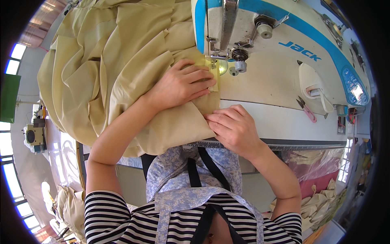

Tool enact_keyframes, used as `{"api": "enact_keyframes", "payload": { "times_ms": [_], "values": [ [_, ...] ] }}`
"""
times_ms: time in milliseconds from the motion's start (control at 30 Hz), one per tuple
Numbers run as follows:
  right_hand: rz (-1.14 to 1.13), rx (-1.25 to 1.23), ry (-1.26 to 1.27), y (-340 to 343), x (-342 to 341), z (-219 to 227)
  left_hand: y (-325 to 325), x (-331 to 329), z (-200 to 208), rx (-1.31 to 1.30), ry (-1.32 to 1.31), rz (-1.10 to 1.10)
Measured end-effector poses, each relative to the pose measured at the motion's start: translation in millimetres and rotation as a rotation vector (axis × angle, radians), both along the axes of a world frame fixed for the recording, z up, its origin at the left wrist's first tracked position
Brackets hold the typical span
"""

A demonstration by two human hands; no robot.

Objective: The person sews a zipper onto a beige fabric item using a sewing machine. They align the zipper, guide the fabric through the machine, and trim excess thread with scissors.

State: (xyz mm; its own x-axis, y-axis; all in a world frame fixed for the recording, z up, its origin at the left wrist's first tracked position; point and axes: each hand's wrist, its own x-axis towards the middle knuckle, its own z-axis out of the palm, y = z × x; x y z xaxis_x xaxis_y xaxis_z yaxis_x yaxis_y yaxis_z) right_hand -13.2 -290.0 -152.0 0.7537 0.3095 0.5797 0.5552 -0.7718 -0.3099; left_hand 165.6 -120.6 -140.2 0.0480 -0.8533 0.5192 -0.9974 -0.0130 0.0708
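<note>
A large piece of beige fabric lies in loose folds over the left of the sewing table, its right edge running up to the sewing machine. My left hand rests on the cloth just in front of the lit needle area, fingers bent slightly and lying over it near the edge. Nearer to me, my right hand pinches the fabric's edge between thumb and fingers. The tip of the needle and the presser foot are hard to make out behind the fingers and cloth.
Pink-handled scissors lie on the machine bed to the right. A measuring tape runs along the table's front edge. Beige cloth is heaped at the lower right and lower left. Another machine stands at far left.
</note>
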Motion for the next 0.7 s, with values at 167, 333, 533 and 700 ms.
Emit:
{"api": "enact_keyframes", "payload": {
  "times_ms": [167,333,533,700],
  "values": [
    [0.01,-0.009,0.001,-0.9,3.6,2.3,0.7,7.3,-1.4,0.02,-0.016,-0.036],
    [-0.017,-0.043,-0.001,-2.4,15.0,1.2,-4.3,23.5,1.7,0.033,-0.048,-0.06],
    [-0.024,-0.078,-0.037,-4.8,24.4,-1.5,-9.7,31.8,-1.8,-0.01,-0.084,-0.069],
    [-0.042,-0.095,-0.048,-7.5,29.7,-1.3,-11.4,35.1,-2.1,0.019,-0.089,-0.037]
  ]
}}
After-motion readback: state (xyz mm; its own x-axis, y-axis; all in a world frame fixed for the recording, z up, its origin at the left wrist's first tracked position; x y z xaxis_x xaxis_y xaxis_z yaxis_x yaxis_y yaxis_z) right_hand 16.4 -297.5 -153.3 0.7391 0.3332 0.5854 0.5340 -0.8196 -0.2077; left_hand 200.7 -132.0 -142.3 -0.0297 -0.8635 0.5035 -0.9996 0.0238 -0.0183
